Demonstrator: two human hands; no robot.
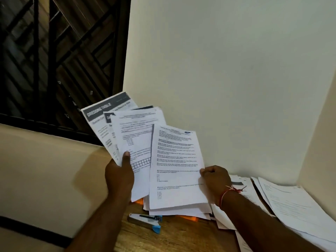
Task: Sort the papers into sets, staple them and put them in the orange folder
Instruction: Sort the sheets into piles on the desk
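My left hand (120, 176) grips a fanned bunch of printed papers (127, 128), thumb on the front sheet, held up above the wooden table (174, 237). The back sheets carry a grey "DRESSING TABLE" header. My right hand (214, 180) pinches the right edge of a single question sheet (176, 168), lifted over a stack of papers (181, 212). That stack lies on the orange folder (189, 218), of which only orange slivers show. A silver and blue stapler (145, 221) lies on the table in front of the stack.
More loose papers (291, 206) are spread over the table's right side up to the wall corner. A cream wall (227, 79) rises close behind. A dark barred window (60, 60) and its ledge lie to the left.
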